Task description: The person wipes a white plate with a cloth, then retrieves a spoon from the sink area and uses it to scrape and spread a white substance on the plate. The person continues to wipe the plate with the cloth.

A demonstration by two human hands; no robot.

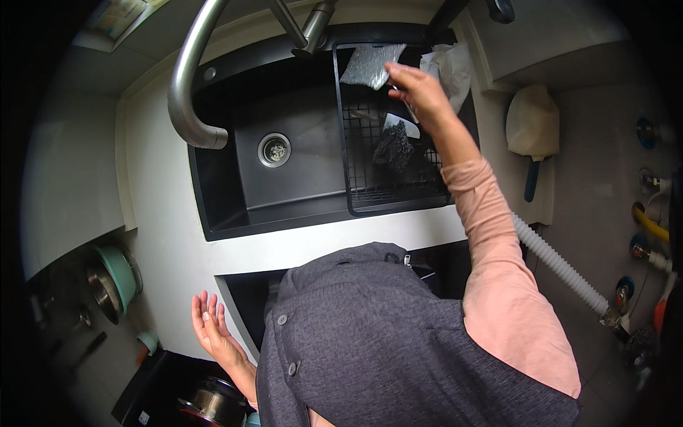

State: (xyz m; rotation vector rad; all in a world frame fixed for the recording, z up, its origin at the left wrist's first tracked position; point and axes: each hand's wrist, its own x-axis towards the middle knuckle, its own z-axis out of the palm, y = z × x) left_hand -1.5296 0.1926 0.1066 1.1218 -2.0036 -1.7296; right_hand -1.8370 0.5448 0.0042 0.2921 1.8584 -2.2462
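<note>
My right hand is over the right side of a black sink. Its fingertips pinch the right edge of a silvery scouring pad. Below that hand, a dark mesh scourer sits in a black wire-bottomed basket set across the sink, and a white piece lies against the scourer. Crumpled white cloth or paper is at the basket's back right corner. My left hand is held above the white countertop, fingers apart, holding nothing.
A curved metal faucet arches over the sink's left side. Pale bits lie in the drain strainer. A covered, blue-handled tool hangs at the right. A metal pot stands at lower left, and bowls are at the left wall.
</note>
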